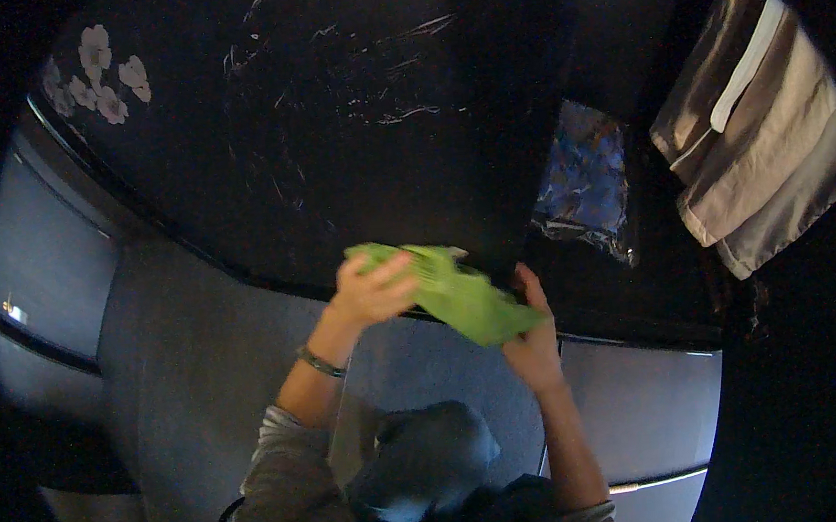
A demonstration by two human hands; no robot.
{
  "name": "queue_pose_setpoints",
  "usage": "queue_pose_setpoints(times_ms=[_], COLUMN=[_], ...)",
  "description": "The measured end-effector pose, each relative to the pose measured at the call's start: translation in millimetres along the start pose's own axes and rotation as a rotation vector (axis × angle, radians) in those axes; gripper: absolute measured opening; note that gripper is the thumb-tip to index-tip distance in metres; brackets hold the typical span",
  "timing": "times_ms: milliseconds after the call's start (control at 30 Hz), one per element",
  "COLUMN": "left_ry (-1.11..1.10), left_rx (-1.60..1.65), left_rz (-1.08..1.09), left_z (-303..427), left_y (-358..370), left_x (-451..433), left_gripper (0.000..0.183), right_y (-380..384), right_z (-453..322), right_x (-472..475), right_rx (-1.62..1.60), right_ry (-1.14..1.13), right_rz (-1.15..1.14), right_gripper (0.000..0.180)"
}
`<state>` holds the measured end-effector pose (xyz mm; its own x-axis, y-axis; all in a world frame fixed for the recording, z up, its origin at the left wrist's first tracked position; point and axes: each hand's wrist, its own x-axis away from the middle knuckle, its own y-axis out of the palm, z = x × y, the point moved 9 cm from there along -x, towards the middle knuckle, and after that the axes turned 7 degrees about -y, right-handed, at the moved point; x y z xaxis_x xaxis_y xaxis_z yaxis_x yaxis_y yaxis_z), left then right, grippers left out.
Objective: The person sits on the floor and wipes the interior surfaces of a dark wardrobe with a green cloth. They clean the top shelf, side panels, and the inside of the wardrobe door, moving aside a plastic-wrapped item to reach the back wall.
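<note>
A piece of green cloth [474,304], blurred by motion, spans both my hands above the front edge of a dark table. My left hand [375,289] grips its left end, with the fingers lying over the top and a bracelet on the wrist. At the lower right corner, my right hand [534,347] pinches the cloth; part of that hand is hidden behind it. The cloth looks bunched and partly folded.
On the dark tabletop [384,170], a clear plastic-wrapped packet with a blue pattern [588,168] lies to the right. Beyond it are folded beige-brown fabrics [769,139] with a white strip [747,65]. Pale flowers [99,72] show at far left; shiny, crinkled streaks mark the surface.
</note>
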<state>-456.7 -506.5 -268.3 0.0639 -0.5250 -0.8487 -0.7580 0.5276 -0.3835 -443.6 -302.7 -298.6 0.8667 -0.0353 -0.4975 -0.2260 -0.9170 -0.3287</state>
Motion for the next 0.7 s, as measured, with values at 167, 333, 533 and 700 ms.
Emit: queue_pose_setpoints(times_ms=[167, 333, 533, 700], left_ry=[-0.565, -1.530, -1.784, -1.737], left_rx=[-0.202, -0.044, 0.190, 0.269], left_rz=[0.257, 0.642, 0.839, 0.531], left_z=[-110, -205, -160, -3], left_y=[-42, -68, -17, 55], left_x=[63, 180, 202, 148], left_gripper=[0.036, 0.035, 0.032, 0.051], right_y=[-5, 3, 8, 7], right_z=[13, 11, 12, 24], right_x=[-4, -6, -6, -6], right_rx=[-0.070, -0.017, 0.021, 0.015], right_ry=[0.120, 0.073, 0.073, 0.122], right_rz=[-0.033, -0.001, 0.061, 0.090], right_gripper=[0.060, 0.060, 0.058, 0.058])
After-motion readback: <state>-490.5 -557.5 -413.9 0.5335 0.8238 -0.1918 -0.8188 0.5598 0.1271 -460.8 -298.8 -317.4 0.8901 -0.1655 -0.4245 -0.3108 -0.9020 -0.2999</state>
